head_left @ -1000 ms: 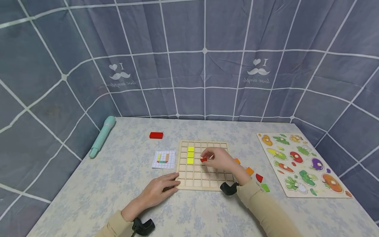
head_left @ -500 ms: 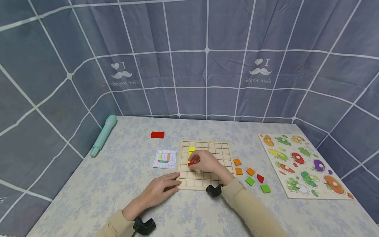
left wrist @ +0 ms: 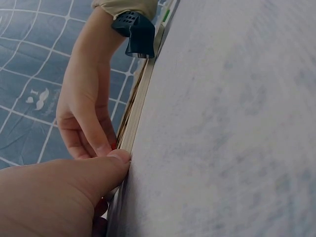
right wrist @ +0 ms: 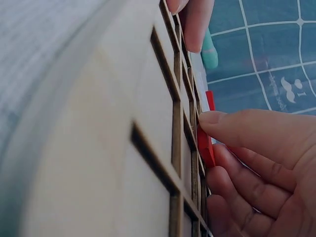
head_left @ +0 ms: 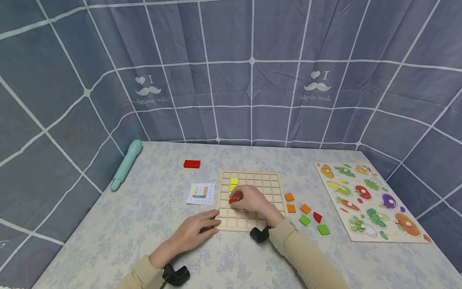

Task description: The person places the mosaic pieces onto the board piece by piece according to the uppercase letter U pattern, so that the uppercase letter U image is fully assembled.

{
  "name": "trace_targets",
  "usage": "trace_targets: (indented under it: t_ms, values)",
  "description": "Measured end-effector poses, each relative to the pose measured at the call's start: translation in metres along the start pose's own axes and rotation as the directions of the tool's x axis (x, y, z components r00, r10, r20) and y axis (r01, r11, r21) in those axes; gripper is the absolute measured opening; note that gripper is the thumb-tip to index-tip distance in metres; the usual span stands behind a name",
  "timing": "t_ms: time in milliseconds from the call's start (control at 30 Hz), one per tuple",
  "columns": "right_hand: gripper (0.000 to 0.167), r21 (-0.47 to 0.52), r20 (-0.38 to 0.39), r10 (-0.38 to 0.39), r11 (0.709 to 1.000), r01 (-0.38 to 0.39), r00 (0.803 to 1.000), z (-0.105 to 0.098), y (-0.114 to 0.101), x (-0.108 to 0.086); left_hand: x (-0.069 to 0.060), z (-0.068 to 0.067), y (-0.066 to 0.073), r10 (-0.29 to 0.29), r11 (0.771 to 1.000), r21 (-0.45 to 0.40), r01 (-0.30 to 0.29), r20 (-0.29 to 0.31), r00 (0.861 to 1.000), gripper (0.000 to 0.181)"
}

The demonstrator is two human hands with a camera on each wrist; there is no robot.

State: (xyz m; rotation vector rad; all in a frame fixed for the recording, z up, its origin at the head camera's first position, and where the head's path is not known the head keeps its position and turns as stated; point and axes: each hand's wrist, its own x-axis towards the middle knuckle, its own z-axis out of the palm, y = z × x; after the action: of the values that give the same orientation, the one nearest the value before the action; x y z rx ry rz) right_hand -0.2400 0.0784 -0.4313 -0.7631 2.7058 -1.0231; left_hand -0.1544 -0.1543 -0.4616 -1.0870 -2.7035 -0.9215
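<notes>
My right hand (head_left: 250, 198) pinches a small red tile (head_left: 233, 201) between thumb and fingertips, low over the wooden grid board (head_left: 249, 224). In the right wrist view the red tile (right wrist: 205, 145) is at the board's surface; whether it sits in a cell I cannot tell. Yellow square tiles (head_left: 234, 181) stand in a column on the board just above it, the lowest mostly hidden by the hand. My left hand (head_left: 193, 233) rests with extended fingers at the board's lower left edge; in the left wrist view its thumb (left wrist: 116, 158) touches that edge.
Loose orange tiles (head_left: 305, 208), green tiles (head_left: 323, 229) and a red quarter-round tile (head_left: 317, 217) lie right of the board. A pattern card (head_left: 201, 194) and red block (head_left: 192, 164) lie left, a teal microphone-shaped object (head_left: 126, 165) farther left. A vegetable puzzle board (head_left: 346, 188) lies right.
My right hand has moved left across the board with the red tile, to below the yellow column, then barely shifted. My left hand has stayed at the board's edge.
</notes>
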Motion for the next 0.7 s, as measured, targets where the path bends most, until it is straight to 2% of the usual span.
trace_targets:
  t_ms: [400, 700]
  values:
    - [0.021, 0.006, -0.023, 0.026, 1.0, -0.026, 0.999, -0.002, -0.002, -0.004, 0.0, 0.0, -0.001, 0.004, 1.0, -0.006, -0.004, -0.006, 1.0, 0.03]
    - [0.026, 0.007, -0.065, 0.005, 1.0, -0.004, 0.998, -0.035, -0.003, -0.021, 0.001, 0.001, -0.001, -0.01, 1.0, -0.006, 0.01, -0.007, 1.0, 0.031]
